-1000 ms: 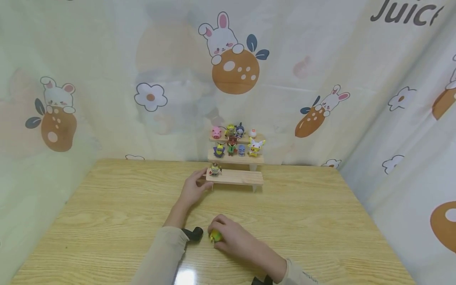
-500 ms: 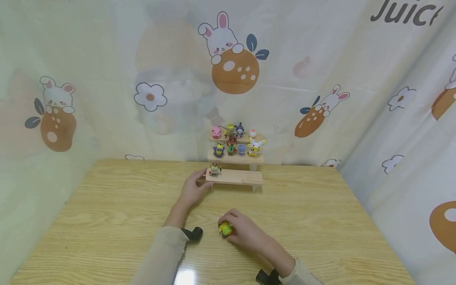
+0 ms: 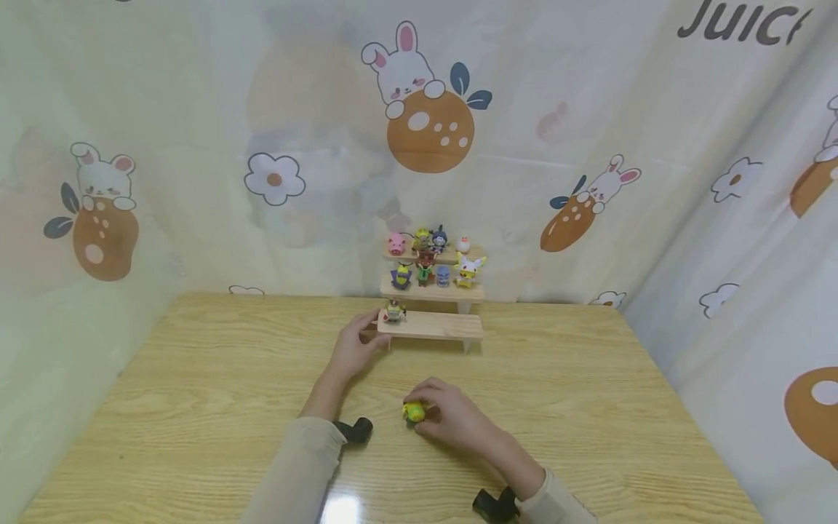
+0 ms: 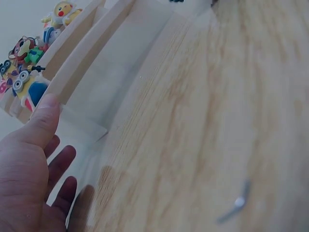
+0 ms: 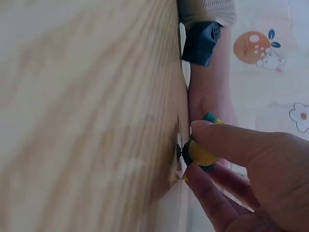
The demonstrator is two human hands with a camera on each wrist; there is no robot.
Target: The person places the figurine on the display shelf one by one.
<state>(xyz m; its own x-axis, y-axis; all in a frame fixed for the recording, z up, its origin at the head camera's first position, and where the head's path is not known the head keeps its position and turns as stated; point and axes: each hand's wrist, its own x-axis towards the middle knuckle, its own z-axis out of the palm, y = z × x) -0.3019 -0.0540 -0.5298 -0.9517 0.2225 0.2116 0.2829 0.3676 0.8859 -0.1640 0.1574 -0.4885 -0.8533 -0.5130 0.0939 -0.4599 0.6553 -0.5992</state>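
Note:
A three-tier wooden display shelf (image 3: 439,326) holds small cartoon figurines, with a Minion figurine (image 3: 394,311) at the left of the lowest tier. My left hand (image 3: 353,349) grips that tier's left end. Its thumb (image 4: 44,121) lies against the front edge and the index finger is behind, while the other fingers hang loosely. Over the table in front, my right hand (image 3: 455,416) pinches a small yellow and green figurine (image 3: 414,413) between thumb and fingers. In the right wrist view the figurine (image 5: 200,153) is close to the tabletop; whether it touches cannot be told.
On the upper tiers stand several figurines, among them a pink pig (image 3: 396,244) and a white-and-yellow eared figure (image 3: 468,270). A printed curtain (image 3: 314,240) hangs behind the wooden table (image 3: 556,386). Black wrist mounts (image 3: 356,431) stick out beside the forearms.
My right hand has moved rightward and a little forward with the yellow and green figurine in its fingers. The left hand has stayed at the shelf's end.

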